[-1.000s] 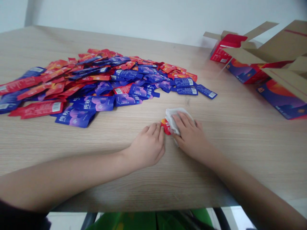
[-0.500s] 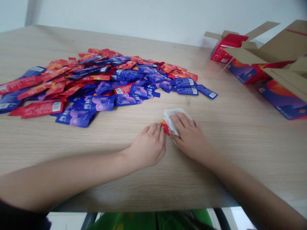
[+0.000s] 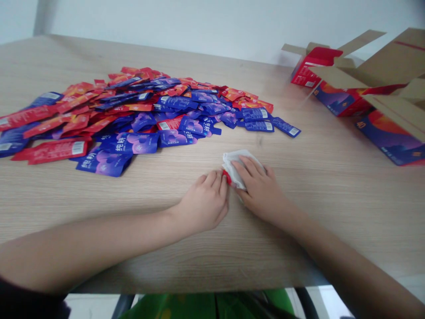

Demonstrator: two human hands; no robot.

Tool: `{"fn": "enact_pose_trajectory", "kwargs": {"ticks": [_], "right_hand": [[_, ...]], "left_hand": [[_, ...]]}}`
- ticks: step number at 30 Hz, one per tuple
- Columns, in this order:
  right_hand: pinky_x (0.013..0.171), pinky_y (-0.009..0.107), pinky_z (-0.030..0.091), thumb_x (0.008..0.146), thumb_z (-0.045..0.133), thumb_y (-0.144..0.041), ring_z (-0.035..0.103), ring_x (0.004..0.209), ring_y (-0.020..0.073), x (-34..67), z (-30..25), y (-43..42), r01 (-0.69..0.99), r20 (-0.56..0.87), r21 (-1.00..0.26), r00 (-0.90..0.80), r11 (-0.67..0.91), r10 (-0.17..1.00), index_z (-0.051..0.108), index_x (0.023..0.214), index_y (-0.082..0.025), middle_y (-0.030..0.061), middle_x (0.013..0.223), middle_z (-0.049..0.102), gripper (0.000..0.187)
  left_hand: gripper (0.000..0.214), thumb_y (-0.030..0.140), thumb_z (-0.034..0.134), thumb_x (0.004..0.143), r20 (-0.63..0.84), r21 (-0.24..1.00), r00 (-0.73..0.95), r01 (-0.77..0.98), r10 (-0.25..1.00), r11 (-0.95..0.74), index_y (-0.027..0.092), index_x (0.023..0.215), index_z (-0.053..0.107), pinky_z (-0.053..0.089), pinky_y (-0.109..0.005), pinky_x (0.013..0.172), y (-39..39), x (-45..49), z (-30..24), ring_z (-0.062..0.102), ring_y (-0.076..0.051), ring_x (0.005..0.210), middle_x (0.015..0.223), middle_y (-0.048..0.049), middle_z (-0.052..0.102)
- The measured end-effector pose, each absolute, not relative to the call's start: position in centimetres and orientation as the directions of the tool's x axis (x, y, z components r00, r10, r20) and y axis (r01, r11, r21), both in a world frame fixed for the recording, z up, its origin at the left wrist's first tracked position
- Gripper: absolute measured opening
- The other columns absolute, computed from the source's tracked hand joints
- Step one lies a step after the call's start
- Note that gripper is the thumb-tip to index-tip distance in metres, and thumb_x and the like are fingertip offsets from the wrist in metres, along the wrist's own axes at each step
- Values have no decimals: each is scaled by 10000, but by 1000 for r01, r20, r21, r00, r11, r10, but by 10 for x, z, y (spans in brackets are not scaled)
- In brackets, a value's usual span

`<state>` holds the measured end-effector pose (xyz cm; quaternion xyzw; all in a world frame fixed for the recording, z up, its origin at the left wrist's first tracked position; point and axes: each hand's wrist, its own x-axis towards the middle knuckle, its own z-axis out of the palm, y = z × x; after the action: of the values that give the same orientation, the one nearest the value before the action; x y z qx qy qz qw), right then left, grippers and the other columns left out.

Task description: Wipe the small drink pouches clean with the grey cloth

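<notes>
Near the middle of the table, my left hand [image 3: 206,200] pinches the end of a red packet [image 3: 226,177]; only a small bit of the packet shows. My right hand [image 3: 258,185] presses a folded white cloth [image 3: 237,170] down over the rest of it, fingers bent over the cloth. The two hands are close together, with the cloth's left edge by my left fingertips. Beyond them lies a large pile of red and blue packets [image 3: 133,142], overlapping one another, some with barcodes facing up.
Open cardboard boxes with raised flaps stand at the right: a red box [image 3: 301,71] at the back, a blue and red box [image 3: 341,98] before it, and another blue box [image 3: 388,139] nearest. The wooden table [image 3: 318,190] meets a pale wall [image 3: 199,26].
My right hand and the white cloth have slid slightly left over the red packet, so less of it shows. My left hand has stayed almost still.
</notes>
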<state>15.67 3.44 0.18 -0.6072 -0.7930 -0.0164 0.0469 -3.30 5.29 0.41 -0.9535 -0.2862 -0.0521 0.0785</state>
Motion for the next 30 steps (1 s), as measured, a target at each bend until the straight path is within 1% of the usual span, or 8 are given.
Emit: {"fn": "enact_pose_trajectory", "kwargs": {"ticks": [4, 6, 9, 13, 16, 21, 27, 30], "right_hand": [[1058, 538, 340, 985, 334, -387, 371, 1400, 318, 176, -2, 46, 997, 96, -21, -74, 77, 993, 419, 1459, -117, 180, 1537, 400, 552], [1039, 557, 347, 980, 342, -388, 381, 1387, 336, 173, -4, 47, 998, 116, -12, -66, 68, 991, 431, 1446, -107, 197, 1522, 412, 552], [1052, 575, 314, 962, 375, -363, 358, 1396, 342, 156, -5, 40, 981, 138, 5, -194, 195, 971, 436, 1441, -112, 198, 1527, 408, 544], [1105, 536, 265, 952, 382, -308, 317, 1430, 293, 144, -2, 31, 939, 125, -11, -340, 344, 932, 418, 1462, -146, 149, 1558, 382, 537], [1099, 527, 285, 963, 374, -338, 330, 1427, 290, 157, -1, 34, 966, 108, -9, -255, 257, 961, 404, 1473, -162, 144, 1561, 381, 541], [1053, 559, 326, 980, 335, -403, 366, 1395, 337, 172, -4, 43, 998, 119, -2, -56, 57, 991, 414, 1455, -114, 206, 1527, 405, 561], [1094, 552, 251, 950, 384, -315, 332, 1411, 321, 145, -3, 31, 942, 131, -16, -330, 334, 935, 425, 1453, -116, 187, 1544, 390, 542], [1103, 532, 250, 956, 375, -307, 335, 1415, 300, 150, -1, 30, 944, 123, -38, -322, 329, 939, 412, 1468, -145, 161, 1552, 389, 538]], "left_hand": [[562, 306, 394, 946, 131, -132, 827, 561, 547, -817, -91, 1325, 516, 477, -458, 945, 52, -34, 2, 555, -382, 1214, 1329, -304, 566], [561, 304, 394, 946, 129, -129, 826, 563, 549, -816, -90, 1327, 514, 478, -457, 943, 52, -33, 2, 553, -380, 1216, 1331, -304, 565], [523, 279, 397, 940, 147, -120, 829, 557, 540, -822, -75, 1295, 547, 486, -457, 925, 52, -33, 3, 566, -375, 1192, 1293, -295, 590], [453, 269, 405, 936, 149, -109, 831, 552, 535, -827, -30, 1192, 629, 500, -446, 901, 53, -32, 4, 592, -362, 1138, 1173, -253, 657], [505, 278, 400, 936, 165, -131, 831, 553, 532, -823, -64, 1263, 575, 491, -446, 917, 53, -33, 2, 578, -368, 1168, 1263, -281, 613], [561, 313, 392, 945, 145, -140, 827, 561, 543, -816, -80, 1322, 523, 477, -450, 946, 52, -35, 0, 561, -371, 1206, 1327, -293, 575], [430, 263, 404, 937, 152, -122, 838, 542, 524, -831, -14, 1160, 646, 499, -441, 890, 53, -33, 4, 591, -355, 1131, 1188, -252, 653], [450, 267, 407, 938, 151, -124, 837, 544, 526, -830, -30, 1200, 620, 495, -443, 896, 54, -33, 5, 587, -356, 1138, 1202, -259, 645]]}}
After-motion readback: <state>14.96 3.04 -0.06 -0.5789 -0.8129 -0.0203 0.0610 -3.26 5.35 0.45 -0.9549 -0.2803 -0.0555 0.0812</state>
